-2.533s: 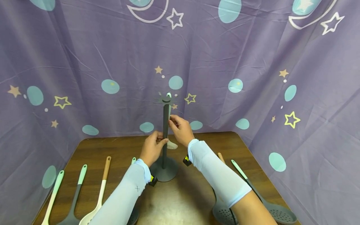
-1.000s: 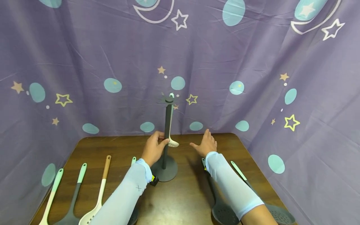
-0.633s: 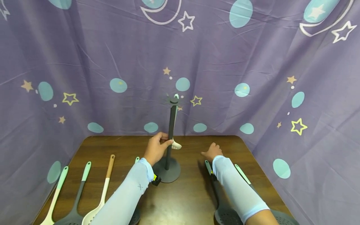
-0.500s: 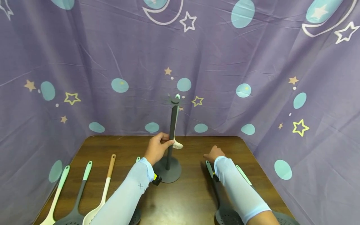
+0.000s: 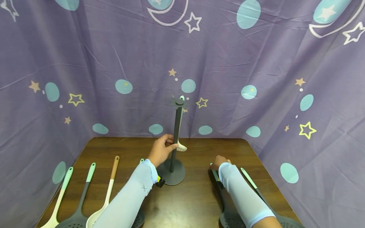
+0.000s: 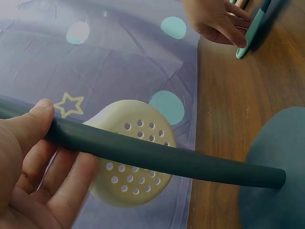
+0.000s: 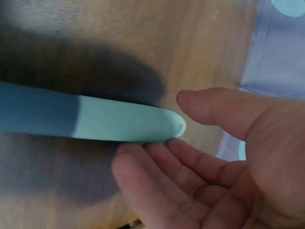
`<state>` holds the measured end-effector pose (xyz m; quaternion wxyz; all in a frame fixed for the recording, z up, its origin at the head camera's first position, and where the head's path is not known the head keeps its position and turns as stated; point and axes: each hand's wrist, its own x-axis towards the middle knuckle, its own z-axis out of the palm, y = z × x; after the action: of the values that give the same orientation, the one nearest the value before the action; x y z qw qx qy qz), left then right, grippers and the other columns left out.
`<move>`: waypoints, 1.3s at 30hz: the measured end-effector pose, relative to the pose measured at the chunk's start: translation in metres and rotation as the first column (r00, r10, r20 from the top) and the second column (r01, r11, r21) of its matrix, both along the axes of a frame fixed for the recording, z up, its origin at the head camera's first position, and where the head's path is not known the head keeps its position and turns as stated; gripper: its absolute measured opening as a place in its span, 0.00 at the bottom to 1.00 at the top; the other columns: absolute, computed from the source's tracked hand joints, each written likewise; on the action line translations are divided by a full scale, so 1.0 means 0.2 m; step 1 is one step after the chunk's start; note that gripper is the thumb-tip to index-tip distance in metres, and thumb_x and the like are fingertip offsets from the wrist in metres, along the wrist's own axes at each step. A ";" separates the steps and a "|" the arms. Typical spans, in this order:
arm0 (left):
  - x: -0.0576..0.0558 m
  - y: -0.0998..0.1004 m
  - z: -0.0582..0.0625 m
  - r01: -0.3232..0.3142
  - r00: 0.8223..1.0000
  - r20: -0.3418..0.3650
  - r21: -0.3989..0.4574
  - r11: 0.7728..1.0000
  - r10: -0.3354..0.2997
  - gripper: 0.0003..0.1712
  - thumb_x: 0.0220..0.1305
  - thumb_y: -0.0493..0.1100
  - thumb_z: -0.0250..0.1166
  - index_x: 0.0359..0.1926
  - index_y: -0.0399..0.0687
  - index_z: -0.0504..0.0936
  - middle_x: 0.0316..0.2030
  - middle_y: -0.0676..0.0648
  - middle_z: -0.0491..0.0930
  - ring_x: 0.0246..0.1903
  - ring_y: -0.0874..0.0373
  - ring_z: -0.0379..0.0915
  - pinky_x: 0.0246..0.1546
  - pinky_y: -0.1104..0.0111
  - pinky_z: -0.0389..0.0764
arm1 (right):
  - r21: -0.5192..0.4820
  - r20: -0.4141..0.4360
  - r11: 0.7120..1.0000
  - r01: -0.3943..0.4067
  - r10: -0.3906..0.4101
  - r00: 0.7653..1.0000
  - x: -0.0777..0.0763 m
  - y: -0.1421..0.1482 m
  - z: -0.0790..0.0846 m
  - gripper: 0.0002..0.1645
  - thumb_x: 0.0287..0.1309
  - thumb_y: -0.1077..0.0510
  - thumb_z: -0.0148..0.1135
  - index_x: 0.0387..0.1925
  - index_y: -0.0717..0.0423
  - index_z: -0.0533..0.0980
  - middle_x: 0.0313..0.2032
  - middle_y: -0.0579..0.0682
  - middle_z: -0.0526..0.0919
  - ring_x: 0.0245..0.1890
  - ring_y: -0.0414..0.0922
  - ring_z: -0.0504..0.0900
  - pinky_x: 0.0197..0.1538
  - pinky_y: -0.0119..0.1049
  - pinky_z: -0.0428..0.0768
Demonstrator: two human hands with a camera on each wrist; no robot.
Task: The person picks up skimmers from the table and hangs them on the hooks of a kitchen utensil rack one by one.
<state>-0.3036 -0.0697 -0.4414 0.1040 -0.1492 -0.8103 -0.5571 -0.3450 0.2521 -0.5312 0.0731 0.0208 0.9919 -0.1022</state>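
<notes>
Two bare hands, left hand [image 5: 162, 151] and right hand [image 5: 219, 161]. Long pale blue sleeves [image 5: 128, 199] from wrist up the forearm, snug, a little wrinkled. Small grey cross mark on the left sleeve. Black and yellow band [image 5: 160, 181] under the left wrist.

A stand [image 5: 175, 139] rises from the middle of the table [image 5: 194, 202], with a slotted spoon [image 5: 181, 146] hanging behind its pole. Four utensils [image 5: 85, 193] lie in a row to its left, and two skimmers [image 5: 251, 182] lie to its right. A curtain [image 5: 85, 63] hangs behind the table.
</notes>
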 end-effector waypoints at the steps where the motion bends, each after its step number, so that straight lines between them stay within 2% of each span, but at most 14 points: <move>1: 0.00 0.00 0.00 0.000 1.000 0.000 0.000 1.000 0.000 0.14 0.67 0.40 0.72 0.51 0.44 0.82 0.41 0.47 0.85 0.43 0.52 0.82 0.51 0.57 0.83 | 0.001 -0.006 1.000 0.000 0.000 1.000 0.00 0.01 -0.01 0.23 0.46 0.46 0.79 0.28 0.62 0.82 0.36 0.60 0.88 0.37 0.55 0.85 0.48 0.57 0.76; 5: 0.02 0.02 -0.02 0.001 1.000 0.016 -0.003 1.000 -0.001 0.14 0.67 0.41 0.72 0.52 0.45 0.83 0.41 0.48 0.86 0.43 0.53 0.82 0.51 0.58 0.83 | 0.010 -0.021 1.000 -0.010 0.010 1.000 0.00 0.04 -0.08 0.20 0.46 0.47 0.78 0.23 0.59 0.80 0.30 0.56 0.86 0.30 0.51 0.82 0.48 0.56 0.74; 9: 0.02 0.03 -0.02 0.015 1.000 0.021 -0.017 1.000 -0.014 0.14 0.68 0.41 0.71 0.52 0.43 0.84 0.42 0.47 0.86 0.44 0.52 0.83 0.51 0.57 0.83 | 0.022 -0.013 1.000 0.009 -0.009 1.000 -0.03 0.09 -0.17 0.19 0.45 0.47 0.76 0.23 0.57 0.79 0.29 0.54 0.86 0.28 0.50 0.79 0.47 0.55 0.71; 12: 0.02 0.04 -0.02 0.025 1.000 0.014 -0.033 0.999 -0.025 0.14 0.67 0.40 0.72 0.52 0.42 0.85 0.42 0.46 0.87 0.44 0.51 0.84 0.52 0.56 0.83 | -0.007 -0.015 1.000 0.028 -0.028 0.999 -0.02 0.08 -0.16 0.18 0.44 0.48 0.75 0.23 0.58 0.79 0.28 0.55 0.84 0.27 0.51 0.79 0.45 0.54 0.71; 14: 0.01 0.05 -0.02 0.025 1.000 0.017 -0.041 0.999 -0.024 0.14 0.67 0.41 0.72 0.52 0.43 0.85 0.42 0.46 0.87 0.44 0.51 0.84 0.52 0.56 0.83 | -0.044 -0.016 0.999 0.024 -0.024 1.000 0.00 0.06 -0.13 0.17 0.45 0.50 0.75 0.21 0.58 0.78 0.26 0.54 0.82 0.27 0.51 0.78 0.42 0.50 0.74; 16: 0.01 0.05 -0.02 0.029 0.999 0.023 -0.046 0.999 -0.028 0.14 0.68 0.41 0.72 0.52 0.44 0.85 0.42 0.46 0.87 0.44 0.52 0.84 0.51 0.57 0.83 | -0.082 -0.032 0.997 -0.003 0.001 0.999 0.02 0.02 -0.08 0.16 0.46 0.52 0.75 0.19 0.57 0.77 0.23 0.53 0.80 0.24 0.50 0.78 0.35 0.45 0.76; 19: 0.01 0.04 -0.02 0.038 0.999 0.033 -0.052 0.998 -0.036 0.14 0.69 0.43 0.70 0.54 0.46 0.84 0.42 0.47 0.87 0.44 0.52 0.84 0.50 0.56 0.84 | -0.131 -0.058 0.990 -0.048 0.041 0.998 0.02 -0.02 -0.04 0.16 0.50 0.52 0.74 0.21 0.58 0.78 0.20 0.52 0.80 0.20 0.49 0.79 0.26 0.40 0.79; 21: 0.01 0.04 -0.01 0.043 0.998 0.039 -0.054 0.998 -0.041 0.15 0.70 0.44 0.69 0.55 0.48 0.84 0.42 0.48 0.87 0.44 0.52 0.84 0.50 0.55 0.84 | -0.155 -0.086 0.985 -0.076 0.063 0.994 0.01 -0.05 0.01 0.16 0.50 0.52 0.74 0.28 0.62 0.81 0.24 0.55 0.83 0.22 0.50 0.81 0.28 0.41 0.81; 23: 0.00 0.03 0.00 0.044 0.998 0.043 -0.056 0.997 -0.042 0.15 0.70 0.44 0.69 0.56 0.49 0.84 0.42 0.48 0.87 0.44 0.52 0.85 0.50 0.55 0.84 | -0.184 -0.114 0.978 -0.100 0.080 0.990 0.00 -0.09 0.05 0.22 0.50 0.51 0.76 0.38 0.66 0.82 0.31 0.59 0.86 0.29 0.53 0.85 0.35 0.46 0.85; 25: 0.00 0.03 0.00 0.043 0.998 0.044 -0.050 0.998 -0.041 0.15 0.70 0.44 0.69 0.56 0.50 0.85 0.43 0.48 0.87 0.44 0.52 0.85 0.51 0.55 0.84 | -0.203 -0.153 0.971 -0.127 0.097 0.984 -0.02 -0.13 0.10 0.23 0.49 0.53 0.76 0.42 0.66 0.83 0.35 0.59 0.87 0.34 0.54 0.85 0.40 0.48 0.84; 27: 0.00 0.02 -0.01 0.041 0.998 0.043 -0.047 0.998 -0.039 0.15 0.70 0.44 0.69 0.56 0.51 0.84 0.43 0.48 0.87 0.44 0.53 0.85 0.51 0.55 0.84 | -0.216 -0.189 0.964 -0.155 0.114 0.975 -0.02 -0.17 0.14 0.20 0.51 0.55 0.76 0.41 0.65 0.84 0.38 0.59 0.88 0.37 0.54 0.85 0.44 0.50 0.84; 30: 0.00 0.01 -0.01 0.036 0.999 0.036 -0.048 0.998 -0.035 0.15 0.71 0.44 0.69 0.56 0.50 0.84 0.43 0.47 0.87 0.44 0.52 0.85 0.51 0.55 0.85 | -0.247 -0.251 0.952 -0.182 0.118 0.961 -0.03 -0.23 0.22 0.10 0.54 0.58 0.74 0.35 0.60 0.83 0.34 0.55 0.87 0.35 0.53 0.84 0.42 0.49 0.83; 39: 0.00 0.00 -0.03 0.022 1.000 0.024 -0.095 0.995 -0.020 0.17 0.71 0.45 0.68 0.58 0.50 0.83 0.43 0.48 0.88 0.44 0.53 0.86 0.49 0.54 0.84 | -0.328 -0.400 0.911 -0.250 0.106 0.910 0.00 -0.37 0.41 0.07 0.61 0.58 0.72 0.38 0.57 0.82 0.32 0.50 0.86 0.34 0.49 0.84 0.42 0.47 0.83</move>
<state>-0.3038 -0.0702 -0.4467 0.0814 -0.1561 -0.8355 -0.5206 -0.3455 0.1787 -0.4497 -0.1054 -0.1055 0.9474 -0.2831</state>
